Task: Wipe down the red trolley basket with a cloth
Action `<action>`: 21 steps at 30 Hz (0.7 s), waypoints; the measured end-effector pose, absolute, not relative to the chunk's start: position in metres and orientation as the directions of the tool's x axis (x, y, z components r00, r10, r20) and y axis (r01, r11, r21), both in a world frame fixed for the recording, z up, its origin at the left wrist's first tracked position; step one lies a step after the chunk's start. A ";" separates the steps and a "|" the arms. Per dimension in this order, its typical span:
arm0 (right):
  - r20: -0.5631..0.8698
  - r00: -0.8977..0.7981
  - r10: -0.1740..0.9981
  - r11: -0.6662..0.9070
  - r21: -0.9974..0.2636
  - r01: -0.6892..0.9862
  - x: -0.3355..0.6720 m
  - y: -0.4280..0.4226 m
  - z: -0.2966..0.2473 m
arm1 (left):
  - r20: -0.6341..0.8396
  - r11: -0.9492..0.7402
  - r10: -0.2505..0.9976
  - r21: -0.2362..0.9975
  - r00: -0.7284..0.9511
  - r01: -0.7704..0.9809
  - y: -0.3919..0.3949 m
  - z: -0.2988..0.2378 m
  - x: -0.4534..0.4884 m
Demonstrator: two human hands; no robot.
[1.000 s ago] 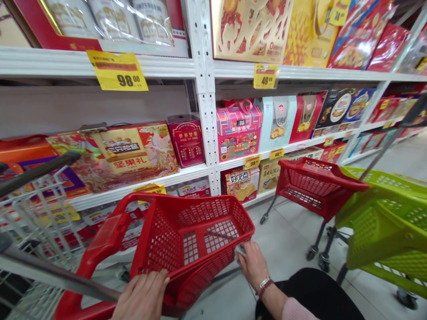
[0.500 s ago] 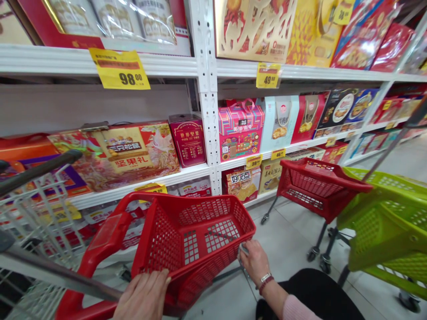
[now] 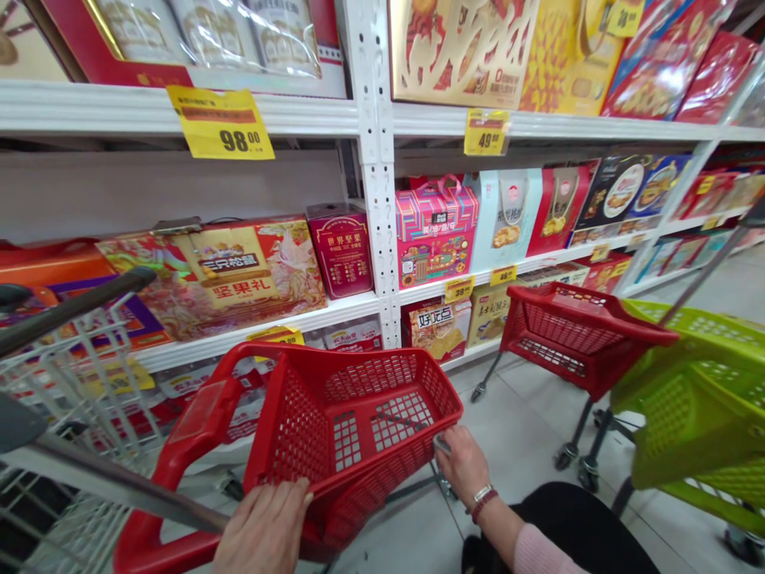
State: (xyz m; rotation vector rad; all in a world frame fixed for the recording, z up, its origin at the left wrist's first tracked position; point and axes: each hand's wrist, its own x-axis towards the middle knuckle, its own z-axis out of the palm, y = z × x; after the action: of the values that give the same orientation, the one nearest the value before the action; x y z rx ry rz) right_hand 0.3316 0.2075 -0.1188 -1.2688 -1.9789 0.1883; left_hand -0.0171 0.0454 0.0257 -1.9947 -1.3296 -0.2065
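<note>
A red plastic shopping basket [image 3: 358, 375] on a wheeled frame stands right in front of me, empty inside. My left hand [image 3: 263, 530] rests on its near rim, fingers curled over the edge. My right hand [image 3: 463, 462], with a watch at the wrist, is closed against the basket's right lower side, around something small and pale that I cannot make out. The basket's red handle [image 3: 191, 422] points to the lower left.
White store shelves [image 3: 376, 159] full of boxed gift packs run across the back, with yellow price tags [image 3: 221, 123]. A second red basket cart [image 3: 574, 335] and a green one [image 3: 699, 383] stand on the right. A wire trolley [image 3: 65, 359] is at the left.
The view has drifted slightly; the basket and both hands sit a little further right. My right hand stays at the basket's side, my left on the rim.
</note>
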 end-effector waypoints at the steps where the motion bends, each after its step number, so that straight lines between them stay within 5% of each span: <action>1: 0.527 -0.246 0.813 0.526 -0.484 0.700 0.330 0.206 -0.117 | 0.497 -0.212 0.733 -0.482 0.465 0.850 0.045 0.026 -0.018; 10: 0.560 -0.426 0.711 0.689 -0.433 0.580 0.331 0.195 -0.087 | 0.474 -0.232 0.727 -0.511 0.496 0.828 0.045 0.037 -0.030; 21: 0.583 -0.389 0.713 0.634 -0.298 0.714 0.329 0.202 -0.084 | 0.472 -0.257 0.725 -0.490 0.501 0.833 0.047 0.035 -0.029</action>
State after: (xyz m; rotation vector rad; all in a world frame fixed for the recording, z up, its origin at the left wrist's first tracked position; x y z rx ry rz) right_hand 0.3290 0.2021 -0.0842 -1.1089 -2.1596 -0.0010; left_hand -0.0294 0.0468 0.0354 -2.0374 -1.2741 -0.1946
